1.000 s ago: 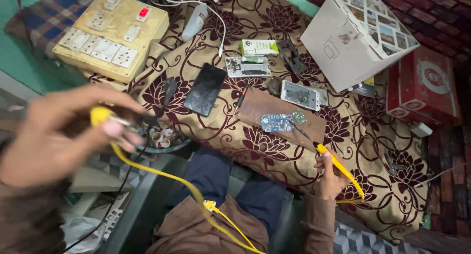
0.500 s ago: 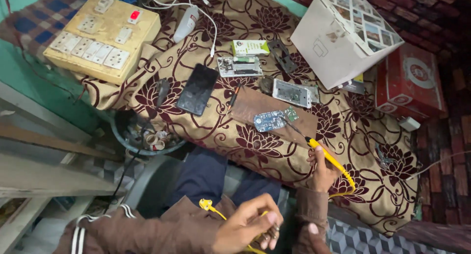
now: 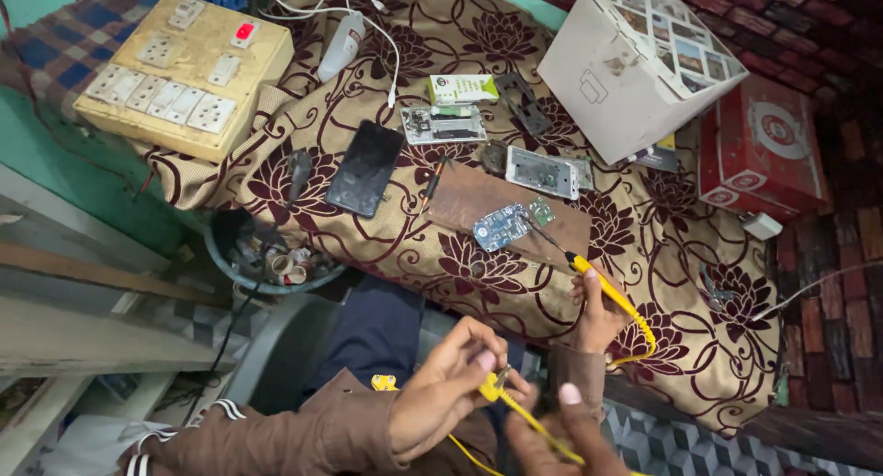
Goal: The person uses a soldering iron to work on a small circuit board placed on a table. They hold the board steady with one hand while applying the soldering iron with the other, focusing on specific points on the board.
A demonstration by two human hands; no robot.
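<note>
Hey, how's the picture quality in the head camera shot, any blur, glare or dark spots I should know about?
In the head view, light is soft and even on the patterned cloth with no harsh glare; the black phone shows only a dull sheen. The left hand at the bottom edge is slightly soft from closeness. The brick floor at right sits in dimmer shade, and the wide lens bends the edges.

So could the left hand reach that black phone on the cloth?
Probably yes: the black phone lies uncovered with open cloth before it, though the left hand is pinching a yellow plug.
</note>
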